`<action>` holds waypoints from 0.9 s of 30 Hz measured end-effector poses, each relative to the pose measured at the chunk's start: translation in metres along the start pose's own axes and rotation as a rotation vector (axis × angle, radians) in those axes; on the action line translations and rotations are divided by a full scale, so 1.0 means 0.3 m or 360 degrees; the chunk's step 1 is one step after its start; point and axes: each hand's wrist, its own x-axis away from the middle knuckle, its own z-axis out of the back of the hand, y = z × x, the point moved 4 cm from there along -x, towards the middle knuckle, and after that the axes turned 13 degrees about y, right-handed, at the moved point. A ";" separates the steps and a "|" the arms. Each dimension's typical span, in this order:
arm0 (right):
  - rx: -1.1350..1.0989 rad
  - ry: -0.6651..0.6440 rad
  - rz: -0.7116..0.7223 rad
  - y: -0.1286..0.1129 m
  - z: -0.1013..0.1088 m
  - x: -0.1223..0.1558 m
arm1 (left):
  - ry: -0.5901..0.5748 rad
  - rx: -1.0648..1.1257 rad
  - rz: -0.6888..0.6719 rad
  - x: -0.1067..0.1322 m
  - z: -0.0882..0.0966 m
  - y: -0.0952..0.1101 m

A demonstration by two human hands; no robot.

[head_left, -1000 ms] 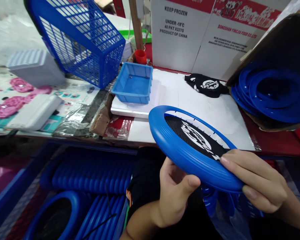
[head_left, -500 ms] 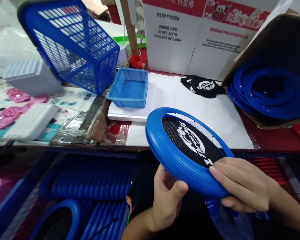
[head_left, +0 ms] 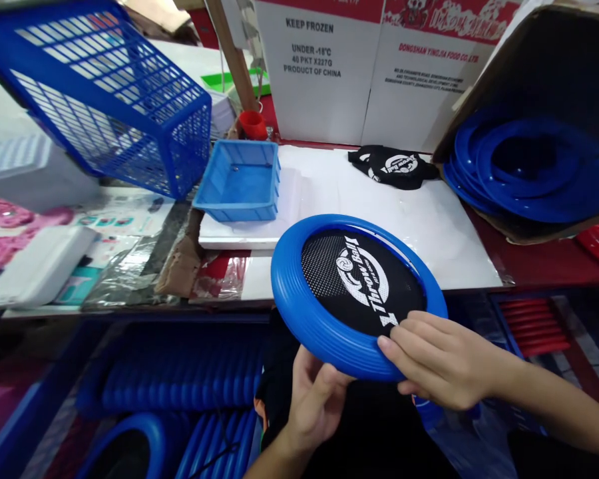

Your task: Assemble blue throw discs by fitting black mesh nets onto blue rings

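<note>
A blue throw disc (head_left: 319, 319) with a ribbed plastic rim and black printed mesh in its middle is held tilted over the table's front edge. My left hand (head_left: 315, 399) grips its near rim from below, the thumb at the edge and the other fingers partly hidden underneath. On the near right rim, my right hand (head_left: 439, 359) is closed, fingers on top by the mesh and thumb below. A narrow gap shows between mesh and rim at the far right side. Beyond the disc, black printed mesh pieces (head_left: 394, 166) lie on a white board (head_left: 324, 183).
A light blue tray (head_left: 239, 183) and a blue basket (head_left: 170, 133) stand at the left. To the right, an open carton (head_left: 524, 60) holds several blue rings (head_left: 534, 166). Below the table are stacked blue discs (head_left: 180, 379) and red rings (head_left: 534, 326).
The disc has turned to show more of its upper face, and the gap between mesh and rim has narrowed. Both hands keep their hold. The view has shifted slightly.
</note>
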 end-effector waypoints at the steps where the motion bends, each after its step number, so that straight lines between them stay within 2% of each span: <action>1: 0.0032 -0.0004 0.0014 0.001 -0.013 0.005 | 0.0047 -0.0011 0.0054 0.001 0.009 -0.007; 4: 0.0065 -0.0006 0.0022 0.008 -0.050 0.023 | 0.0120 -0.0032 0.0167 0.003 0.015 -0.013; 10: 0.0283 -0.0021 0.0143 0.009 -0.114 0.072 | 0.0055 0.0042 0.0227 -0.019 0.001 -0.026; 19: 0.0370 -0.0036 0.0073 0.018 -0.205 0.162 | 0.0246 -0.0124 0.0340 -0.115 -0.013 -0.120; 22: 0.0372 0.0007 -0.0060 0.001 -0.241 0.198 | 0.0378 -0.0172 0.0338 -0.143 -0.007 -0.156; 27: 0.0378 0.0145 -0.0524 -0.048 -0.287 0.248 | 0.0524 -0.0194 0.0271 -0.173 0.015 -0.188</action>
